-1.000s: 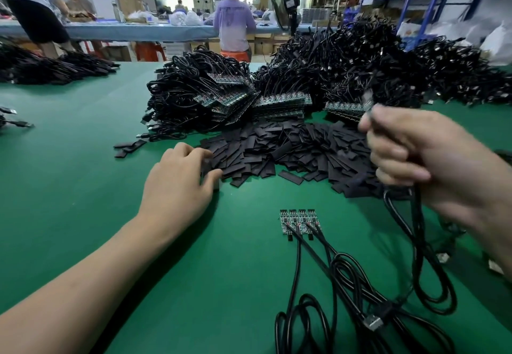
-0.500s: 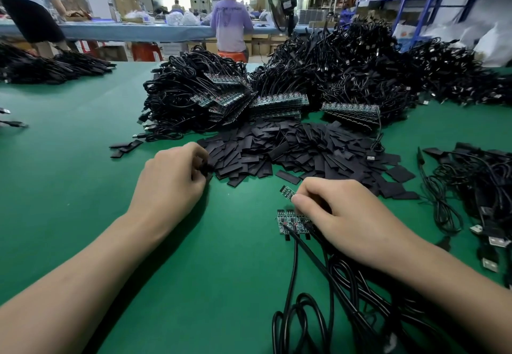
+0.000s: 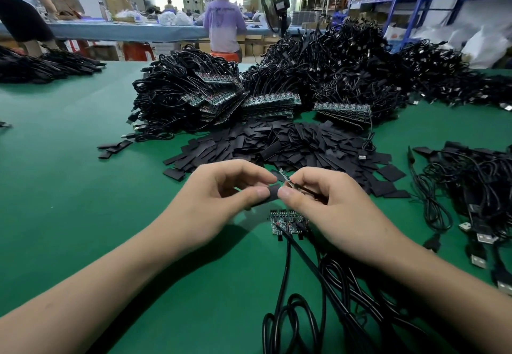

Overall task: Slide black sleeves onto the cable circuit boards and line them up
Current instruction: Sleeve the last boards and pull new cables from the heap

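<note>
Green table (image 3: pixel 83 187), with the work held just above its near middle.

1. Sleeve (image 3: pixel 273 193): black, flat, pinched between thumb and fingers of the left hand (image 3: pixel 221 201). Its long axis runs roughly left to right, and its right end meets the right thumb.
2. Board (image 3: pixel 286 178): small, pinched at the fingertips of the right hand (image 3: pixel 329 207). Its long axis is tilted, with the free end pointing up and away, slightly left, just above the sleeve. Whether it touches the sleeve, I cannot tell.
3. Row of boards (image 3: pixel 288 222): unsleeved, flat on the table under the hands, side by side. Their long axes run away from the worker, with cables (image 3: pixel 304 284) trailing back toward them.
4. Beyond the hands — sleeve pile (image 3: pixel 291 143), loose; behind it the cable heap (image 3: pixel 318 76).
</note>
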The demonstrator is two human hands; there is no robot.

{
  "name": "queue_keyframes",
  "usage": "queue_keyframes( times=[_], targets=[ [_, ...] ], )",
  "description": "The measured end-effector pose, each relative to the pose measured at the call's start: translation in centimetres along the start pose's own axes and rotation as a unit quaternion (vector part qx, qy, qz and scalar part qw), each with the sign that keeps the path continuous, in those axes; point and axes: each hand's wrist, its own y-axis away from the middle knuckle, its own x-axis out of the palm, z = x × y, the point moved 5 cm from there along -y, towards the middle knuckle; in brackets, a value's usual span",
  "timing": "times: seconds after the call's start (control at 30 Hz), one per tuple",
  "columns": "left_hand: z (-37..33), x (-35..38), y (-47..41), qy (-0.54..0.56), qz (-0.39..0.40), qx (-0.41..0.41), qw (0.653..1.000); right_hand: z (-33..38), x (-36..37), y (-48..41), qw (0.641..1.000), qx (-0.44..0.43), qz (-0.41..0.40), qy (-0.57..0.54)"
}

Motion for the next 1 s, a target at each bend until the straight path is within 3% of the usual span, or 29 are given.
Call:
queue_keyframes(
  times=[0.13, 0.27, 0.37, 0.57, 0.77, 1.0],
  targets=[
    [-0.3, 0.4, 0.3, -0.026, -0.016, 0.013, 0.999, -0.3, -0.1, 0.1, 0.999, 0.007, 0.008, -0.052],
    [-1.8, 0.3, 0.8, -0.233, -0.068, 0.139, 0.96, -0.4, -0.1, 0.0, 0.999, 0.005, -0.002, -0.045],
    [-2.3, 0.2, 0.9, -0.283, -0.086, 0.17, 0.94, -0.1, -0.2, 0.2, 0.999, -0.004, 0.006, -0.047],
    [-1.7, -0.6, 0.8, -0.174, -0.113, 0.101, 0.973, -0.3, -1.1, -0.4, 0.988, 0.016, 0.018, -0.153],
    [-0.9, -0.8, 0.6, -0.114, -0.096, 0.051, 0.988, -0.2, -0.5, -0.2, 0.991, -0.021, 0.077, -0.106],
    [-0.9, -0.6, 0.6, -0.115, -0.079, 0.064, 0.988, 0.3, -0.3, 0.1, 0.993, -0.024, 0.081, -0.077]
  ],
)
